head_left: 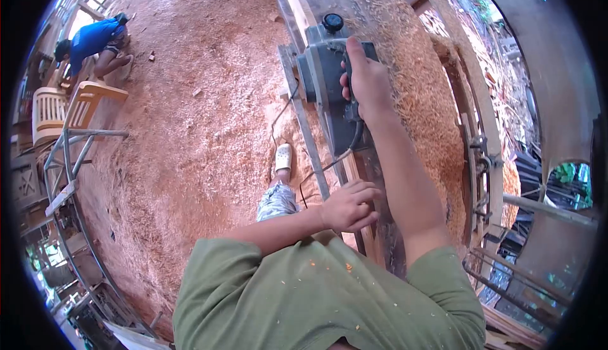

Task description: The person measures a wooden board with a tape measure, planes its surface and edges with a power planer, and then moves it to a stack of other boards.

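Observation:
A dark electric hand planer (326, 96) with a round black front knob sits on a long, narrow wooden board (352, 167). My right hand (368, 87) is wrapped around the planer's rear handle, thumb on top. Behind the tool, close to my body, my left hand (350, 206) lies over the near part of the board with its fingers curled. The board's far end (299, 1) sticks out past the front of the planer. From the back of the tool a dark power cord (326, 167) drops over the left side of the bench.
Wood shavings cover the workbench (373, 1) and the floor (190, 134). At the far left a person in a blue shirt (95, 39) bends low near a wooden chair (85, 106). Metal clamps (482, 160) line the right side. My shoe (283, 157) stands beside the bench.

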The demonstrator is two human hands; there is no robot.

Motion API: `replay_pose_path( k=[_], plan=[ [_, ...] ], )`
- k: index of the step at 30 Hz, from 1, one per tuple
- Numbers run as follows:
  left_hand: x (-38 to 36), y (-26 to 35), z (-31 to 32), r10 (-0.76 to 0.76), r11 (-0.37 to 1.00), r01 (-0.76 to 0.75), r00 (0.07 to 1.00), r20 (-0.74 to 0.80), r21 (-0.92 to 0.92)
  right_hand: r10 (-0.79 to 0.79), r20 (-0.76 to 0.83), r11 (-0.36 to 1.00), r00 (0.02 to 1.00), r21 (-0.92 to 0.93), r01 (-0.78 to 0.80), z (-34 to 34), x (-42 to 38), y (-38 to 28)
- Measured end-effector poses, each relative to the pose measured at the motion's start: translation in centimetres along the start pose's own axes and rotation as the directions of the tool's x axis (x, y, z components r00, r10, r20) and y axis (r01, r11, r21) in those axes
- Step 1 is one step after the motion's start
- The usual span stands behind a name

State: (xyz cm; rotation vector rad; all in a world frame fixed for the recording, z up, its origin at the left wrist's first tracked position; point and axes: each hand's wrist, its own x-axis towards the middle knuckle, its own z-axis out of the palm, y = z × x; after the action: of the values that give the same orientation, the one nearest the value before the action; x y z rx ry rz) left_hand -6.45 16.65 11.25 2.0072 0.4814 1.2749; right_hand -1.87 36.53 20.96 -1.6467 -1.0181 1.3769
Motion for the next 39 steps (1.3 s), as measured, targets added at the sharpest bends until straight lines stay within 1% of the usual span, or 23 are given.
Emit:
replay_pose_path(
  k=[1, 3, 4, 6, 7, 9, 10, 14, 16, 18, 20, 22, 26, 27, 28, 30, 32, 34, 35, 36, 37, 38, 39],
  plan=[
    [0.7, -0.9, -0.1, 0.002, 1.0, -0.002, 1.0, -0.006, 0.018, -0.008, 0.005, 1.0, 1.0, 0.002, 0.008, 0.6, 1.3, -0.7],
    [1.7, -2.9, -0.5, -0.102, 0.985, 0.074, 0.978, 0.182, 0.157, -0.027, 0.007, 0.999, 1.0, 0.026, 0.027, 2.1, 4.0, -1.8],
    [2.2, -3.8, -0.8, -0.099, 0.983, 0.068, 0.979, 0.179, 0.171, -0.04, 0.016, 0.999, 0.999, 0.031, 0.04, 2.7, 5.5, -2.3],
    [2.8, -5.4, -1.3, -0.299, 0.919, 0.236, 0.939, 0.171, 0.315, -0.065, 0.022, 0.996, 0.998, 0.058, 0.063, 3.9, 8.2, -3.4],
    [2.8, -6.1, -1.3, -0.297, 0.916, 0.23, 0.94, 0.168, 0.328, -0.077, 0.03, 0.995, 0.997, 0.064, 0.075, 4.6, 9.5, -4.0],
    [2.3, -7.0, -1.2, -0.335, 0.898, 0.189, 0.879, 0.338, 0.398, -0.103, 0.021, 0.993, 0.994, 0.06, 0.101, 6.0, 12.3, -5.2],
    [2.5, -7.0, -1.3, -0.339, 0.891, 0.187, 0.88, 0.333, 0.414, -0.113, 0.033, 0.992, 0.993, 0.068, 0.111, 6.7, 13.8, -5.9],
    [2.2, -7.0, -1.3, -0.35, 0.909, 0.232, 0.874, 0.336, 0.345, -0.169, 0.018, 0.985, 0.985, 0.019, 0.169, 9.9, 19.7, -8.4],
    [2.0, -7.1, -1.2, -0.337, 0.919, 0.229, 0.878, 0.338, 0.321, -0.3, 0.034, 0.951, 0.953, -0.065, 0.302, 11.3, 23.1, -8.7],
    [2.0, -7.2, -1.2, -0.314, 0.936, 0.233, 0.891, 0.328, 0.264, -0.287, 0.026, 0.954, 0.958, -0.088, 0.288, 12.3, 25.5, -9.8],
    [1.1, -8.0, -0.4, -0.265, 0.944, 0.195, 0.929, 0.258, 0.266, -0.315, 0.028, 0.943, 0.949, -0.105, 0.316, 13.5, 28.1, -10.9],
    [2.2, -7.4, -1.8, -0.306, 0.947, 0.232, 0.862, 0.405, 0.221, -0.317, 0.026, 0.942, 0.948, -0.103, 0.318, 14.4, 30.8, -12.0],
    [2.4, -7.5, -2.1, -0.327, 0.944, 0.26, 0.808, 0.49, 0.2, -0.329, -0.004, 0.935, 0.944, -0.14, 0.325, 15.9, 36.6, -12.6],
    [1.9, -7.8, -1.5, -0.313, 0.947, 0.239, 0.832, 0.459, 0.214, -0.391, -0.007, 0.909, 0.92, -0.159, 0.385, 15.6, 35.9, -12.5],
    [1.9, -7.7, -1.1, -0.294, 0.954, 0.227, 0.837, 0.461, 0.197, -0.395, -0.019, 0.906, 0.919, -0.176, 0.386, 15.0, 35.0, -11.8],
    [1.8, -7.6, -1.2, -0.322, 0.937, 0.227, 0.861, 0.395, 0.267, -0.506, -0.032, 0.861, 0.862, -0.069, 0.504, 13.6, 32.4, -11.1],
    [2.6, -7.3, -2.1, -0.311, 0.943, 0.227, 0.859, 0.406, 0.242, -0.544, -0.007, 0.828, 0.839, 0.153, 0.539, 10.0, 24.5, -10.3],
    [3.0, -7.2, -3.8, -0.201, 0.978, 0.162, 0.906, 0.373, 0.134, -0.515, 0.01, 0.841, 0.857, 0.199, 0.503, 5.3, 16.6, -8.8],
    [3.2, -6.8, -5.8, -0.41, 0.887, 0.459, 0.827, 0.386, -0.042, -0.491, -0.018, 0.851, 0.871, 0.204, 0.484, 2.9, 12.8, -7.4],
    [2.5, -6.2, -8.1, -0.58, 0.676, 0.711, 0.675, 0.455, -0.193, -0.412, -0.037, 0.893, 0.911, 0.185, 0.411, 0.2, 9.2, -5.6],
    [0.7, -6.0, -9.6, -0.573, 0.735, 0.584, 0.807, 0.145, -0.343, -0.381, -0.061, 0.907, 0.923, 0.168, 0.385, -2.6, 4.9, -3.9],
    [-0.9, -6.9, -11.7, -0.504, 0.846, 0.468, 0.858, -0.096, -0.254, -0.329, -0.08, 0.931, 0.941, 0.141, 0.338, -5.6, 0.3, -2.7],
    [-0.9, -5.9, -14.7, -0.591, 0.804, 0.551, 0.781, -0.201, -0.222, -0.321, -0.058, 0.944, 0.945, 0.056, 0.324, -9.4, -3.2, -0.7]
  ],
)
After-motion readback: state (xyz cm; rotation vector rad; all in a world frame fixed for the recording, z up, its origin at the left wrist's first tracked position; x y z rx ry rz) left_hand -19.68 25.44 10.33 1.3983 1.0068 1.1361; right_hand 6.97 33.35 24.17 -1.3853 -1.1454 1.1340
